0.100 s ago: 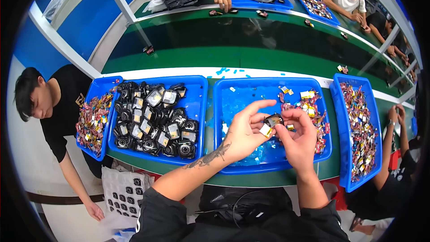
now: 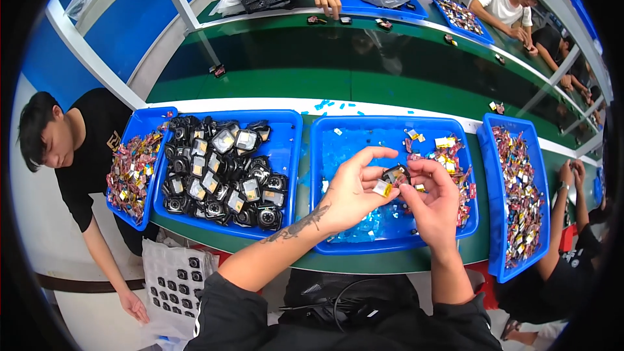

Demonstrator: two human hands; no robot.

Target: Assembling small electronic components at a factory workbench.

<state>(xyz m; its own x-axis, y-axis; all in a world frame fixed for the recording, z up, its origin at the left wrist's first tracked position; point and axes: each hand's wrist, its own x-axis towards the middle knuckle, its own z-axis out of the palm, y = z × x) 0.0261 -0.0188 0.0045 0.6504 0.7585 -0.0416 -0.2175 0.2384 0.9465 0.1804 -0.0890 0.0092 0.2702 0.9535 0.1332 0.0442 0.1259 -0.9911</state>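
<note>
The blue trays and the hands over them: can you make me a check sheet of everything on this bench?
Surface: green bench carrying four blue trays side by side.
Job's things: small black part and a small yellow piece, held above the middle blue tray.
Clutter: black camera-like housings heaped in the next tray; colourful small pieces in the far right tray.
Hands: left hand and right hand, fingers pinched together on the black part.
Cables: black cable at the person's lap.
Surroundings: other people at the sides and across; long green conveyor behind.
</note>
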